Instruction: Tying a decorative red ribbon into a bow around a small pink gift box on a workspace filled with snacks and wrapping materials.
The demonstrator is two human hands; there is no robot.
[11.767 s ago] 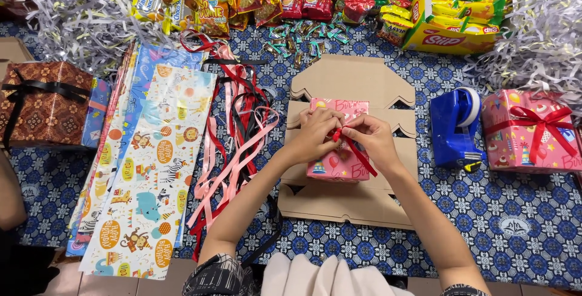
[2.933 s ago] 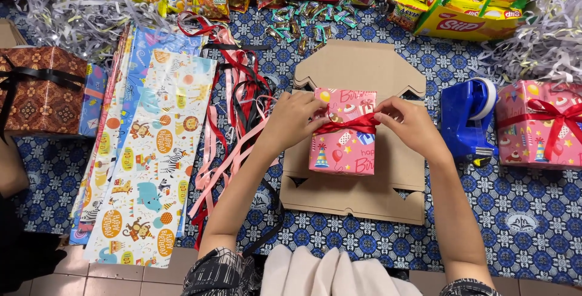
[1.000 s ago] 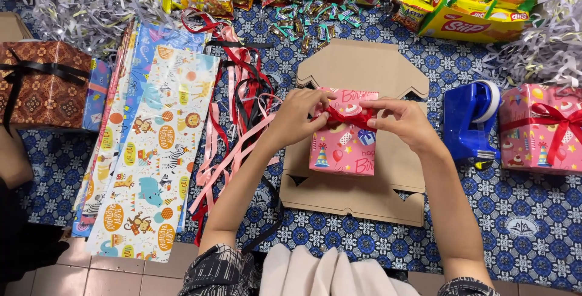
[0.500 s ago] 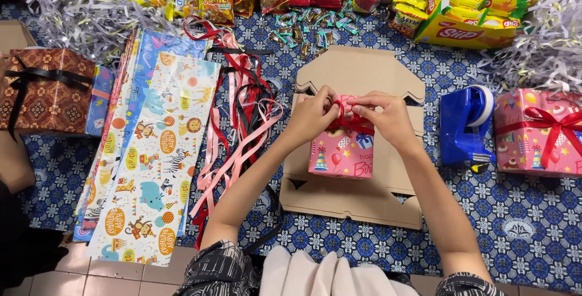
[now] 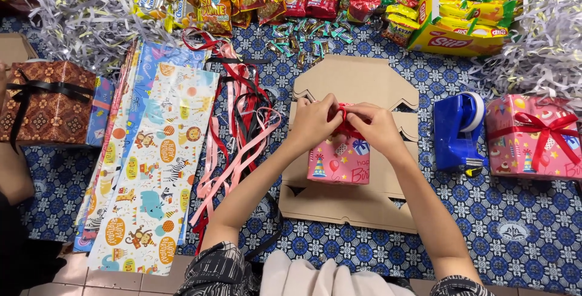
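Both grips, left hand [image 5: 313, 121] & right hand [image 5: 374, 126], now closer together, still pinching red ribbon [image 5: 343, 115] atop pink gift box [image 5: 341, 161].

Box under my hands [image 5: 341, 161]: pink paper, party-hat and gift print; ribbon [image 5: 347, 120] on it red. Cloth [image 5: 521, 211]: blue, white floral tiles. Tape dispenser [image 5: 454, 131]: blue. Left box [image 5: 45, 103]: brown batik, black ribbon. Flat cardboard [image 5: 357, 81]: plain tan

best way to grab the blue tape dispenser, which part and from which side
Probably the blue tape dispenser by its long flat sides, coming from above, fingers straddling its narrow body. The white roll sits at the far end and the cutter at the near end, so grip mid-body between them.
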